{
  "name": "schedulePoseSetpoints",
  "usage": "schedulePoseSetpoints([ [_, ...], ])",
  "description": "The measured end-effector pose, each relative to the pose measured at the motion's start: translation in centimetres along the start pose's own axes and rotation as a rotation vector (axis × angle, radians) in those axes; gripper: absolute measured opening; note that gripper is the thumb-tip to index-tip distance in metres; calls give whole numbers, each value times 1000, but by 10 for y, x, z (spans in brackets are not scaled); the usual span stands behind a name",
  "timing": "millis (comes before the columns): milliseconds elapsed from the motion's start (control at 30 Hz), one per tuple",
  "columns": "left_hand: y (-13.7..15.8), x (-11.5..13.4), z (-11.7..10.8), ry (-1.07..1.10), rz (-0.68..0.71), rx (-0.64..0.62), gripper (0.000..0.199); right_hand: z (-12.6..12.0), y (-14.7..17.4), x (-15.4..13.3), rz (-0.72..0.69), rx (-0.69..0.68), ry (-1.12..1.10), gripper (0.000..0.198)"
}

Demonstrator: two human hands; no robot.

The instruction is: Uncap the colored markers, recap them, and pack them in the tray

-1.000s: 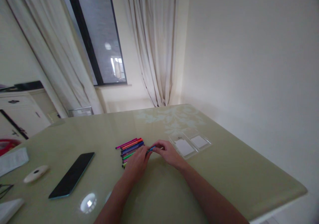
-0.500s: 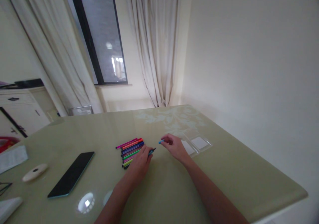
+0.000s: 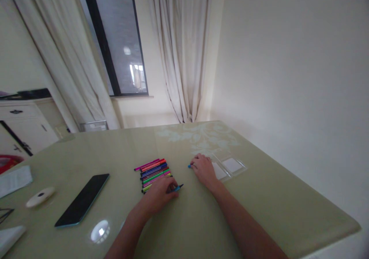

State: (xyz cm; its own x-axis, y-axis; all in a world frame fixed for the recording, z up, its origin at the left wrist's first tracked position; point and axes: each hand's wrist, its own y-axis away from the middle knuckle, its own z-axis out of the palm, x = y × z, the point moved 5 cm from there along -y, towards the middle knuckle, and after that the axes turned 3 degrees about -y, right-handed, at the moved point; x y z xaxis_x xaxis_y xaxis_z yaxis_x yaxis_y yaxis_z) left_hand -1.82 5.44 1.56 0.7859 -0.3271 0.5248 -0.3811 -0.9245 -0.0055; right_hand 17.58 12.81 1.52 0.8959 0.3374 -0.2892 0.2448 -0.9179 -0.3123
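Observation:
My left hand (image 3: 163, 190) is closed around an uncapped blue marker (image 3: 177, 188), its dark tip pointing right. Under and behind that hand lies a row of several coloured markers (image 3: 154, 170), side by side; the nearest ones are partly covered. A small blue marker cap (image 3: 189, 166) shows at the fingertips of my right hand (image 3: 203, 169), which is closed on it low over the table. Just right of that hand is a clear plastic case (image 3: 230, 172) with white panels, partly hidden by the hand.
On the left of the glossy green table (image 3: 121, 151) lie a black phone (image 3: 83, 201) and a cream oval object (image 3: 40, 197). Farther left are a folded white sheet (image 3: 15, 181) and a white corner of something (image 3: 11, 238). A wall (image 3: 288, 78) borders the right side.
My left hand has drawn toward me with the blue marker, uncovering more of the marker row. My right hand has shifted slightly right and lowered with the cap.

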Motion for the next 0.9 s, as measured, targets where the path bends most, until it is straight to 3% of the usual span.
schedulePoseSetpoints([
  [400,0,-10,-3,22,3,32,21,-1,2,2,72,30,112,20],
  [667,-3,1,4,82,64,38,20,-5,5,6,90,60,75,22],
  [833,-5,-29,-21,-44,-52,217,20,-14,6,3,92,82,-113,25],
  [900,-4,-41,-24,-119,-102,215,14,-15,6,-2,50,87,-192,22],
])
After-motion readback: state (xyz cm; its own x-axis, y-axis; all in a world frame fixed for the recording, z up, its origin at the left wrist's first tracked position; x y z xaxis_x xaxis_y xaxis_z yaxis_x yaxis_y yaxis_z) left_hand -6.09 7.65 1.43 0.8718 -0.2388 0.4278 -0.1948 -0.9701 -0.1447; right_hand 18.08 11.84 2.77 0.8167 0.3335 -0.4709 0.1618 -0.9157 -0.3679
